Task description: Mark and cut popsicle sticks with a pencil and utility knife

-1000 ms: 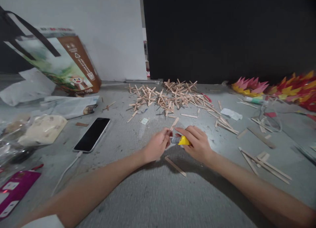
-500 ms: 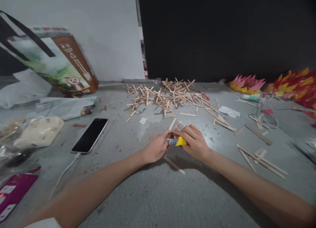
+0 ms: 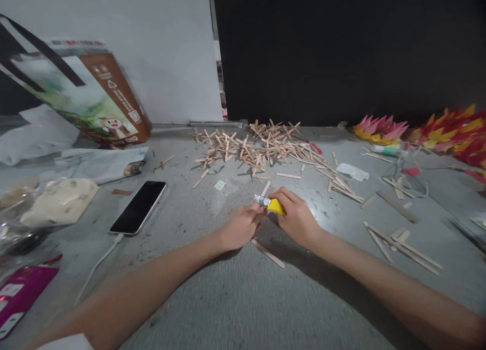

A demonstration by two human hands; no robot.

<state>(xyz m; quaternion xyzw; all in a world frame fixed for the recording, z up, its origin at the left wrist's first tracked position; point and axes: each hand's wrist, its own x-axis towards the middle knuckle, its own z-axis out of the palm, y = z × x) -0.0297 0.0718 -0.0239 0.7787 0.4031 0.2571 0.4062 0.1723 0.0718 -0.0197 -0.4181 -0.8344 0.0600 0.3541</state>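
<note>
Aiming a yellow-and-silver tool (image 3: 275, 206) toward ten o'clock, the right hand (image 3: 299, 217) grips firmly; the left hand's (image 3: 242, 225) fingers seemingly pinch a wooden stick (image 3: 266, 188) pointing one o'clock. Tool-on-stick work, calling next for steadiness.

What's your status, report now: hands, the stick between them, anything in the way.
Left hand pinching wooden stick. Right hand gripping yellow-and-silver item close by it. Loose stick on table, nearer the wearer, not between hands.

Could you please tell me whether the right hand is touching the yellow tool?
Touching: the head view shows the right hand with its fingers closed on the yellow tool, whose tip sticks out leftward.
</note>
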